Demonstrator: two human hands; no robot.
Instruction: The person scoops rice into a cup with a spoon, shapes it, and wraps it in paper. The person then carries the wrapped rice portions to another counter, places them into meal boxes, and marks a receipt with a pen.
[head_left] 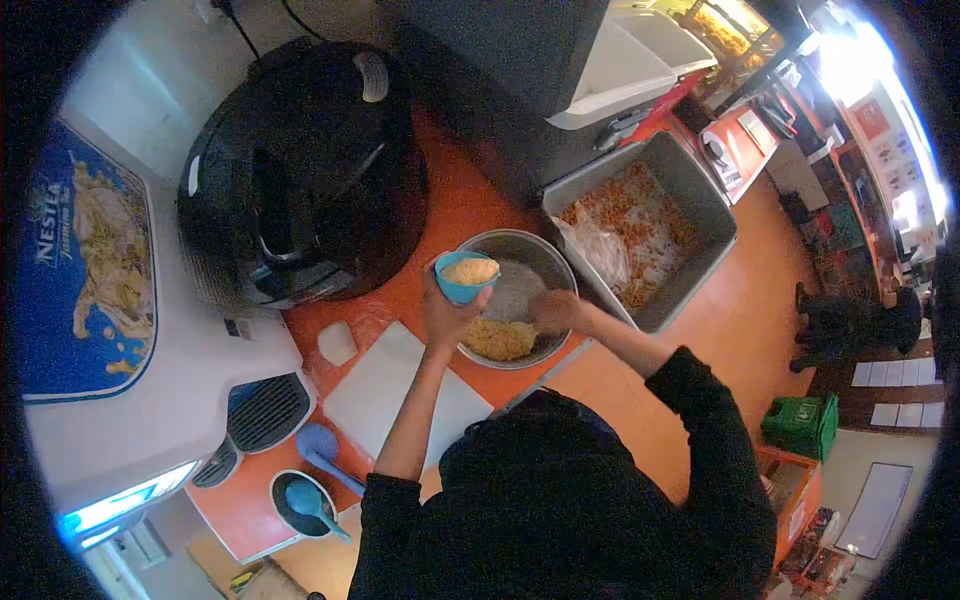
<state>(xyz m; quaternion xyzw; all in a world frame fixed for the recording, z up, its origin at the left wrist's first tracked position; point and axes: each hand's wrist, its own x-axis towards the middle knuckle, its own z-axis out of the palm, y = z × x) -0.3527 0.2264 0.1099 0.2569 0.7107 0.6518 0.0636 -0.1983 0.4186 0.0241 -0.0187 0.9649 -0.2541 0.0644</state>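
My left hand (pixel 447 318) is wrapped around a small light-blue cup (pixel 463 291), tilted toward me over the left rim of a round metal bowl (pixel 568 275). A pale yellow, grainy food, perhaps rice, is heaped in the cup (pixel 470 271). More of the same yellow food (pixel 497 340) lies in the near part of the bowl. Over the bowl's right side, my right hand (pixel 556 312) has its fingers curled; whether something is in them is hidden. White sheets of paper (pixel 400 385) lie on the orange counter left of the bowl.
A grey tub (pixel 735 235) with orange crumbs and a clear plastic bag stands right of the bowl. A large black rounded cooker (pixel 310 170) is at the back left. A blue ladle (pixel 318 445) and a container (pixel 278 500) with a blue scoop (pixel 310 500) are at the near left.
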